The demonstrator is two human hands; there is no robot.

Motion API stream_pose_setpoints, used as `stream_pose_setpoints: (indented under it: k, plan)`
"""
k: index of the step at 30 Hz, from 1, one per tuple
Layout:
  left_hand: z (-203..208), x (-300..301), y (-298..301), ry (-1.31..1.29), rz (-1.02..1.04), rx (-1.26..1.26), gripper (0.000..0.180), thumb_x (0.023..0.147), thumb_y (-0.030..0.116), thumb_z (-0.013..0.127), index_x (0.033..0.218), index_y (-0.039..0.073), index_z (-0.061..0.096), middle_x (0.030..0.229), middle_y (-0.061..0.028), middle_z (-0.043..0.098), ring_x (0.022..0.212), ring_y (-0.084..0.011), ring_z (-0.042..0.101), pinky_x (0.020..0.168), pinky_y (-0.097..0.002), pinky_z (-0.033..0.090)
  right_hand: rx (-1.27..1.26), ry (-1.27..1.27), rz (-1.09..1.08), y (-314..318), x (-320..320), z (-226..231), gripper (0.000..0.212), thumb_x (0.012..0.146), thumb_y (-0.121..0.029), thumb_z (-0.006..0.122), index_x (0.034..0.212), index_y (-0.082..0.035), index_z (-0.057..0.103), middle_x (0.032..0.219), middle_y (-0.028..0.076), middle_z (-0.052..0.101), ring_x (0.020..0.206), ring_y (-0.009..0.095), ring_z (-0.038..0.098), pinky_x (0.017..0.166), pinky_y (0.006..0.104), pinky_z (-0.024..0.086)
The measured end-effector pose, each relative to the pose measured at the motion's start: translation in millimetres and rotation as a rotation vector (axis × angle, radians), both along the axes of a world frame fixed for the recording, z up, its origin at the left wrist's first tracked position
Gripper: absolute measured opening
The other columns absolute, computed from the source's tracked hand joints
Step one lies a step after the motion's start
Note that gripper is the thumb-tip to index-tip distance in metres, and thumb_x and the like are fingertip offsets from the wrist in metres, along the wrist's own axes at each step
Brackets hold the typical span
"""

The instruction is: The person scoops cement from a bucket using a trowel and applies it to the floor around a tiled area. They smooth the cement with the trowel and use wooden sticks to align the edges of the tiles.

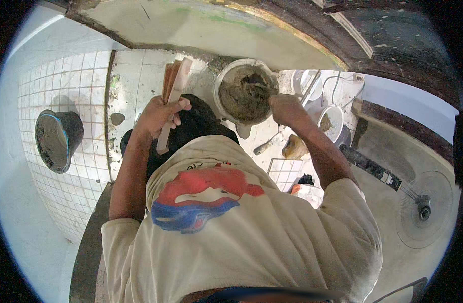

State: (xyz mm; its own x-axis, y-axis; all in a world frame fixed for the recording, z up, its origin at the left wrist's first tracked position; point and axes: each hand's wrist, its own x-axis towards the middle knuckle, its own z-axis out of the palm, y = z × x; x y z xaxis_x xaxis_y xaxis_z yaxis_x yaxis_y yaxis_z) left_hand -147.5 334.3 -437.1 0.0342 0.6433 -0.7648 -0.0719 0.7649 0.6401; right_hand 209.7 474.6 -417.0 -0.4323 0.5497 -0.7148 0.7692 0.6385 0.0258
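Observation:
My left hand (161, 117) is closed around a few narrow strips (179, 78). Their broad faces are pale and their other sides reddish brown, like cut tile, though I cannot tell the material for certain. The strips stand up past my thumb, and one also reaches below the hand. Ahead, a round bucket (222, 107) holds grey-brown mortar (241, 98). My right hand (290, 109) grips a tool at the bucket's right rim. The tool, which looks like a trowel (262, 87), reaches into the mortar; its blade is partly buried and its handle is covered by my fingers.
A black bucket (76, 129) with mortar stands left on the tiled surface. Another trowel (264, 146) lies beside a brownish lump (294, 147). White buckets (331, 122) stand at right, near a long black bar (370, 167) and a fan (424, 209). A plastered ledge (191, 30) crosses the far side.

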Motion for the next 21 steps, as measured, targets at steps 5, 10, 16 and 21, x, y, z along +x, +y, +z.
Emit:
stream_pose_setpoints:
  k: [5,10,16,21]
  plan:
    - [18,-8,-23,-0.078,0.108,0.063,0.033,0.094,0.028,0.072,0.111,0.0,0.071,0.096,-0.0102,0.075,0.056,-0.0106,0.059,0.052,-0.0268,0.049,0.099,0.0,0.126,37,-24,-22,0.017,0.079,-0.012,0.065,0.085,-0.001,0.076,0.088,0.023,0.074,0.083,0.037,0.075,0.074,0.0484,0.06]
    - [36,-20,-41,-0.038,0.225,0.04,0.031,0.094,0.026,0.072,0.11,-0.001,0.071,0.095,-0.0106,0.076,0.056,-0.01,0.057,0.051,-0.0269,0.047,0.102,0.052,0.266,2,-29,-55,0.018,0.084,-0.009,0.062,0.09,-0.001,0.076,0.089,0.022,0.074,0.084,0.037,0.075,0.073,0.0483,0.061]
    - [28,-47,-112,0.053,0.428,0.073,0.026,0.097,0.026,0.069,0.106,0.003,0.073,0.097,-0.007,0.077,0.057,-0.0078,0.058,0.052,-0.0229,0.045,0.197,0.065,0.268,-17,9,17,0.017,0.082,-0.014,0.063,0.083,-0.002,0.075,0.084,0.019,0.074,0.082,0.035,0.075,0.071,0.048,0.06]
    - [26,-46,-118,0.067,0.507,0.009,0.028,0.097,0.028,0.069,0.108,0.002,0.073,0.099,-0.0091,0.077,0.058,-0.0081,0.058,0.052,-0.0248,0.046,-0.05,0.092,0.125,-28,-10,-44,0.021,0.084,-0.011,0.063,0.095,0.004,0.072,0.097,0.026,0.071,0.091,0.038,0.073,0.08,0.0499,0.058]
